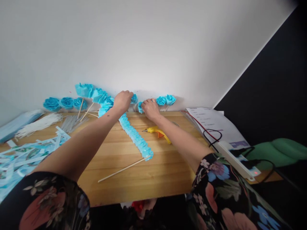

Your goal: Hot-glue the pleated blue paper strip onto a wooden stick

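Note:
At the back of the wooden table, against the wall, my left hand has its fingers closed at a blue paper rose. Just to the right, my right hand curls round another blue rose, hiding part of it. A long pleated blue paper strip runs from beside my left wrist toward the front. Its near end touches a thin wooden stick. Beneath my right forearm lies a yellow glue gun, nozzle pointing left.
More blue roses line the wall at left, with two at right. Pleated blue paper flowers on sticks lean near my left arm. Paper scraps cover the left side. A power strip with cables and printed sheets lie right.

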The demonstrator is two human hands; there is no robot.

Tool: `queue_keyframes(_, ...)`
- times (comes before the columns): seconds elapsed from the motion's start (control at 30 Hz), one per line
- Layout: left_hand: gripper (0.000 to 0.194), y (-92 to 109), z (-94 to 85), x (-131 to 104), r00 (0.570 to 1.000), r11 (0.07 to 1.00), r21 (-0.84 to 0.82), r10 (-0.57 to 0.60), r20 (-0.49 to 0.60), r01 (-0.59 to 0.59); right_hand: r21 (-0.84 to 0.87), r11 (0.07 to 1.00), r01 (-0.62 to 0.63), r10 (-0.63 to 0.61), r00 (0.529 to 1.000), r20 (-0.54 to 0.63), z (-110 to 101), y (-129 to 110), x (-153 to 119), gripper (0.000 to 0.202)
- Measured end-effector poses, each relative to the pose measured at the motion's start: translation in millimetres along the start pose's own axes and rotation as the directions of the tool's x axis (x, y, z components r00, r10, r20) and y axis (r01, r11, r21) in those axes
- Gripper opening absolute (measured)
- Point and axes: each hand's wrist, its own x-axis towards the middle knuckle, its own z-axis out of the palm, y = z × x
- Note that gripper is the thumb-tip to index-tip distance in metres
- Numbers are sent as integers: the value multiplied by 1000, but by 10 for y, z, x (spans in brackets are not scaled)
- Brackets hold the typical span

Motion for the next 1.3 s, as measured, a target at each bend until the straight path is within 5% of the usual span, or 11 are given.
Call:
queue_keyframes(0.2, 33, -62, 38, -28, 1000, 1000, -5, -14, -1, 14, 38, 997, -64, 67, 992, -106, -384, 87, 105, 33)
queue_keyframes(0.4, 35, 95, -13, 0, 1000, 998, -50, -25, -17, 24, 25, 998, -50, 52, 994, -100, -597, 116, 132, 34)
queue_keyframes(0.6, 55, 233, -21, -37, 996, 994, -93, 50, -69, -56, 53, 996, -76, 80, 993, -84, -584, 105, 121, 34)
queue_keyframes(0.8, 42, 296, 43, 37, 998, 995, -104, -18, -53, 12, 102, 993, -66, 75, 993, -91, -565, 192, 131, 25)
queue_keyframes(0.93, 43, 331, 55, 66, 998, 994, -109, -36, -58, 29, 192, 979, -68, 103, 978, -179, -541, 357, -38, 37)
queue_keyframes(1.3, 41, 326, 13, 39, 999, 998, -68, -16, -41, 13, 125, 990, -71, 90, 984, -154, -271, 494, -375, 31)
